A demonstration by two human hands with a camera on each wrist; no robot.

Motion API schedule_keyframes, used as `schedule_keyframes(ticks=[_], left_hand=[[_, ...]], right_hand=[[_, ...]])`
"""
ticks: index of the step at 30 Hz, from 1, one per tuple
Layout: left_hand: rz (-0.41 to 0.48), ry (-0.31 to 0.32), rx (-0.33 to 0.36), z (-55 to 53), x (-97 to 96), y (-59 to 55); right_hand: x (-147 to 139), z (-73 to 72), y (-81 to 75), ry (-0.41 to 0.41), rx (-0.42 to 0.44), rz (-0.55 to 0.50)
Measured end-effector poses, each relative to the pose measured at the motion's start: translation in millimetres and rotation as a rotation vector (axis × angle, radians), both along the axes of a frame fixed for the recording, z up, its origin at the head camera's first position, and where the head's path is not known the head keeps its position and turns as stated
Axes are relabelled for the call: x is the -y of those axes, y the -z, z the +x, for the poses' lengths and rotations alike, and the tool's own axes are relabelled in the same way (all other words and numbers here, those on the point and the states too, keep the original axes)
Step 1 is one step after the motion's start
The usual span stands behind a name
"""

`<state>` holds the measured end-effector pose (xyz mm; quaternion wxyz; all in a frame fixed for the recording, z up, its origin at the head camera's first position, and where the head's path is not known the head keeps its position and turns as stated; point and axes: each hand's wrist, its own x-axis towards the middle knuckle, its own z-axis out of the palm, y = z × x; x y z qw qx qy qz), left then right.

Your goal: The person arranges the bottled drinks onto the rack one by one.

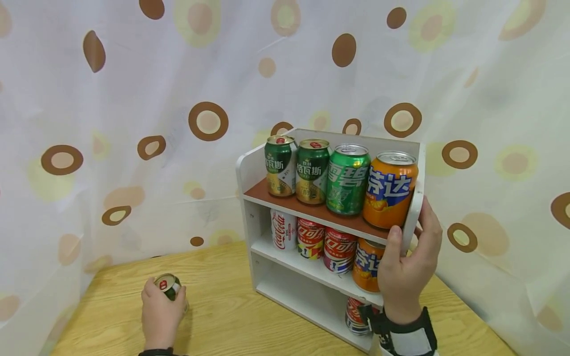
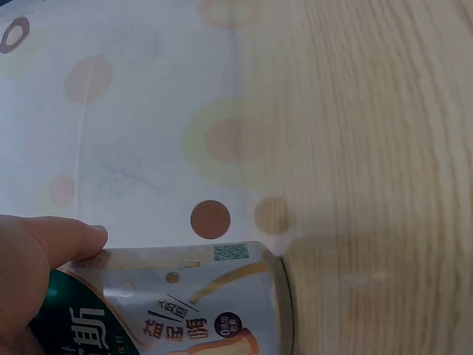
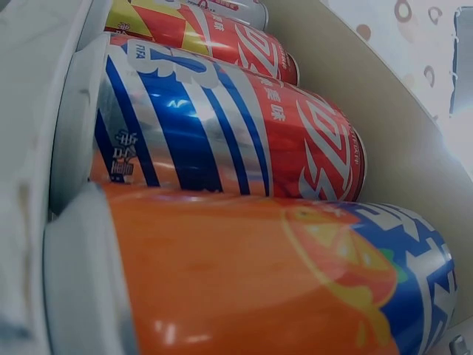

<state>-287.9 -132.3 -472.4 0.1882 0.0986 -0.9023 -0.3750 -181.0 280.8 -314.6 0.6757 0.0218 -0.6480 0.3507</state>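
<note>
At the left, my left hand [image 1: 159, 316] grips a green, white and gold drink can [image 1: 171, 291] from the near side, thumb and fingers on either side of it. The can stands upright, its base right at the wooden tabletop; in the left wrist view its printed side [image 2: 185, 303] shows beyond a finger. My right hand [image 1: 407, 277] holds the right side panel of a white three-tier shelf [image 1: 247, 222], thumb in front and fingers behind. Closest to that hand are an orange Fanta can [image 1: 386, 200] above and another orange can [image 3: 222, 274] on the middle tier.
Two green-and-gold cans [image 1: 311, 173] and a green Sprite can [image 1: 348, 183] share the top tier. A white Coca-Cola can [image 1: 283, 230] and two red cola cans [image 1: 340, 252] fill the middle. One red can [image 1: 355, 316] sits low, partly behind my wrist strap. Patterned sheeting [image 1: 133, 99] surrounds the table.
</note>
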Motion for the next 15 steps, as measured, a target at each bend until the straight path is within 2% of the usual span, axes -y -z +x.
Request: schedule_keyframes(ticks=[15], left_hand=[[-0.033,-0.030,-0.068,-1.5,1.1,7.6]], right_hand=[[1.8,-1.3,-0.6,0.002,-0.017,-0.012]])
